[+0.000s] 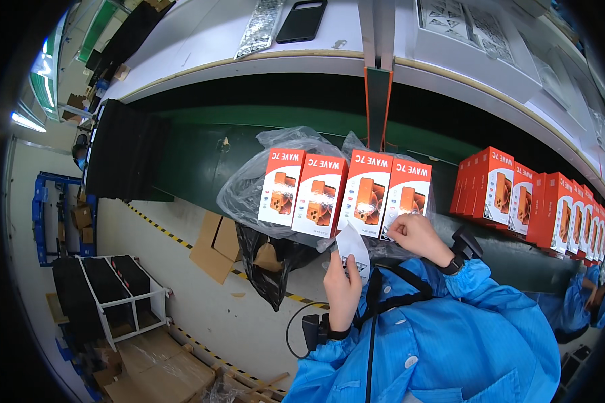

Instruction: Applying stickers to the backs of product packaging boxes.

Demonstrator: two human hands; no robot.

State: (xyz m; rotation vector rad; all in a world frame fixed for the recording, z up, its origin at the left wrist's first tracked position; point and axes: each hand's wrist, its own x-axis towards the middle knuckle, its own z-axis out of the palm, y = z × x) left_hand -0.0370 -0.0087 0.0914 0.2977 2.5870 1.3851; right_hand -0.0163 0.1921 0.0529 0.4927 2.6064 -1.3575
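My left hand (343, 290) pinches a white strip of paper (353, 246) with small dark printed shapes, which looks like a label sheet. Its upper end overlaps the lower edge of the phone boxes. My right hand (418, 236) is closed, thumb and fingertips together, at the lower part of the rightmost box (410, 181) in a short row. Whether those fingertips hold something small is hidden. Beside it stand more red-and-white boxes, among them a middle one (366, 195) and the leftmost (282, 188), each with an orange phone pictured on its front.
Crumpled clear plastic (242, 191) lies under and behind the row on a dark green conveyor (202, 151). More red boxes (497, 188) stand in rows to the right. A metal post (378, 101) rises behind. A shelf above holds a black phone case (301, 21). A black bag (265, 269) hangs below.
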